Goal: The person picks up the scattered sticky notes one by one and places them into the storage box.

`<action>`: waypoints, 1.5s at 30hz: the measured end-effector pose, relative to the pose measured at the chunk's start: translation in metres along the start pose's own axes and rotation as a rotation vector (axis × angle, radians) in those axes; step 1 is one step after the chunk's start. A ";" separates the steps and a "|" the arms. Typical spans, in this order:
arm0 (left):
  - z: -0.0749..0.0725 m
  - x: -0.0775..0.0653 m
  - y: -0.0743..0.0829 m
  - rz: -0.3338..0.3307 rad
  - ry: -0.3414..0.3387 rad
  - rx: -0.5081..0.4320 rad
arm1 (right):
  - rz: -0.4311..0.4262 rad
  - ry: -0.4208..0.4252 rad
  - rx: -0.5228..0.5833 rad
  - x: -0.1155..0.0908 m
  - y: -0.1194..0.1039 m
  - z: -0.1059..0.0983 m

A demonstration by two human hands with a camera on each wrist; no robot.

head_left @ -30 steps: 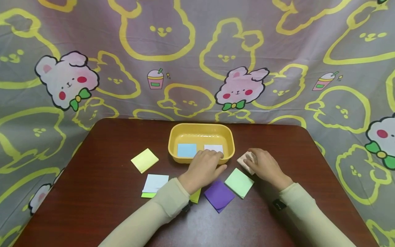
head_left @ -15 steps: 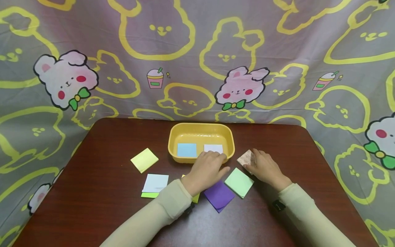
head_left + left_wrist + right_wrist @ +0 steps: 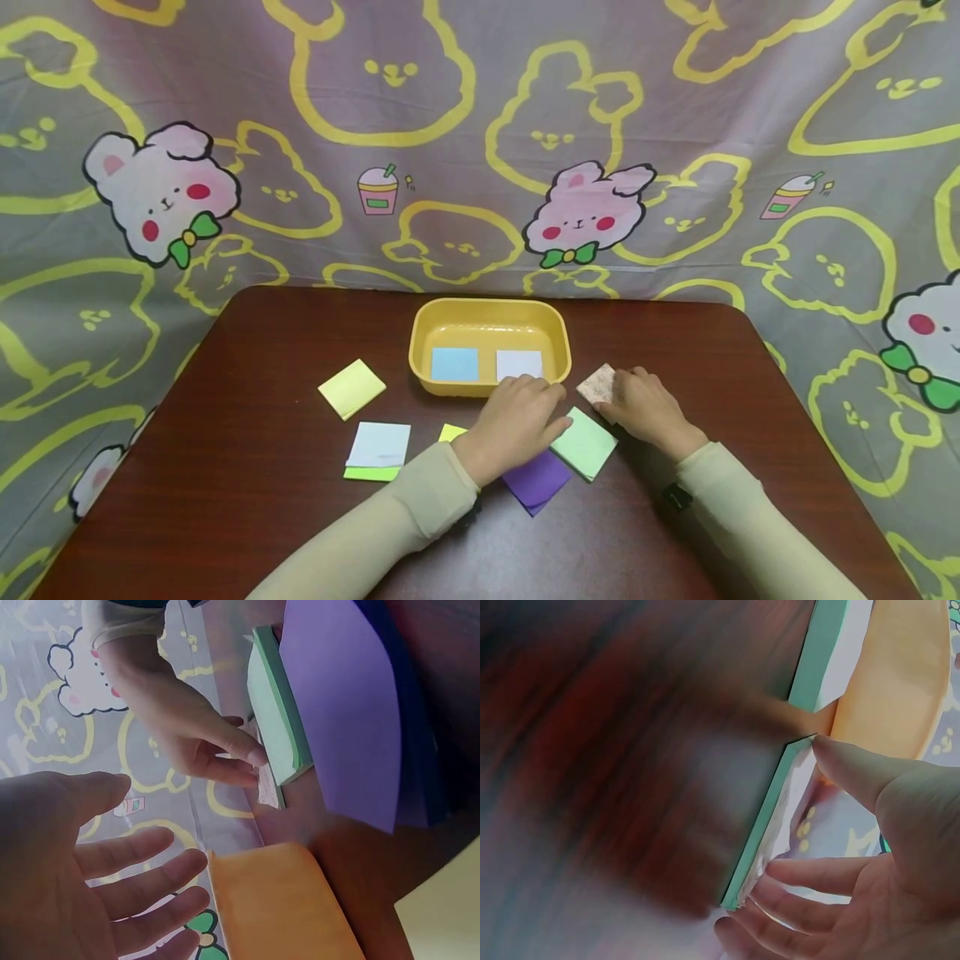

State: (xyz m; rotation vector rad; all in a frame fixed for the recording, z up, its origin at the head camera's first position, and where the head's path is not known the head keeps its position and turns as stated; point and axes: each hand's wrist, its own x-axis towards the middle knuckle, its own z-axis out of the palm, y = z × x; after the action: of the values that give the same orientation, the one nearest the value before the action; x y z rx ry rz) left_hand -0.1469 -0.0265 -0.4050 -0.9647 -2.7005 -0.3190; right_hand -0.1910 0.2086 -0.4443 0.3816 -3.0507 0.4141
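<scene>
My right hand (image 3: 651,414) holds a small patterned sticky note pad (image 3: 598,383) by its edges, just right of the yellow tray. In the right wrist view the thumb lies at one corner of this pad and the fingertips are along the far side. My left hand (image 3: 517,425), fingers spread and holding nothing, hovers past the tray's front edge. It overlaps the light green sticky note pad (image 3: 588,446) and the purple pad (image 3: 542,483) in the head view, hiding part of each.
The yellow tray (image 3: 491,310) holds a blue pad (image 3: 454,365) and a white pad (image 3: 519,364). Left on the table lie a pale yellow pad (image 3: 352,389) and a white pad with a green strip (image 3: 378,446). Another yellow pad (image 3: 452,432) is mostly behind the left forearm.
My left hand has drifted right, away from the tray and over the green pad's corner. My right hand has shifted slightly right, with its fingers now at the patterned pad's edge.
</scene>
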 end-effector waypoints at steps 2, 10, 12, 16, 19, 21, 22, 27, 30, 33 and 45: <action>0.001 0.000 0.001 0.007 0.001 0.014 | 0.002 -0.002 -0.001 0.001 0.001 0.000; 0.005 0.001 0.000 0.014 0.016 0.025 | 0.031 -0.026 0.022 0.005 0.006 0.001; 0.006 0.001 0.000 0.017 0.019 0.025 | 0.037 -0.031 0.037 0.005 0.006 0.000; 0.007 0.002 0.000 0.022 0.025 0.024 | 0.057 -0.042 0.069 0.006 0.007 0.000; 0.008 0.002 0.000 0.023 0.025 0.023 | 0.080 -0.046 0.092 0.006 0.007 -0.001; 0.009 0.002 0.000 0.022 0.022 0.022 | 0.093 -0.045 0.105 0.006 0.007 -0.001; 0.009 0.003 0.000 0.022 0.021 0.022 | 0.102 -0.042 0.105 0.006 0.008 -0.001; 0.009 0.004 0.000 0.024 0.019 0.021 | 0.100 -0.025 0.093 0.006 0.007 -0.003; 0.010 0.004 0.001 0.026 0.018 0.023 | 0.090 -0.007 0.067 0.005 0.006 -0.004; 0.010 0.004 0.001 0.025 0.017 0.026 | 0.083 0.010 0.041 0.005 0.006 -0.004; 0.010 0.005 0.002 0.024 0.013 0.016 | 0.064 0.050 0.080 0.004 0.008 -0.006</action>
State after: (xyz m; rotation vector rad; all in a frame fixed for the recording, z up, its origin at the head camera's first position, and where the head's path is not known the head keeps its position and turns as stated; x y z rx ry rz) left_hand -0.1504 -0.0192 -0.4125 -0.9856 -2.6736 -0.2970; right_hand -0.1966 0.2168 -0.4403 0.2720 -3.0107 0.5423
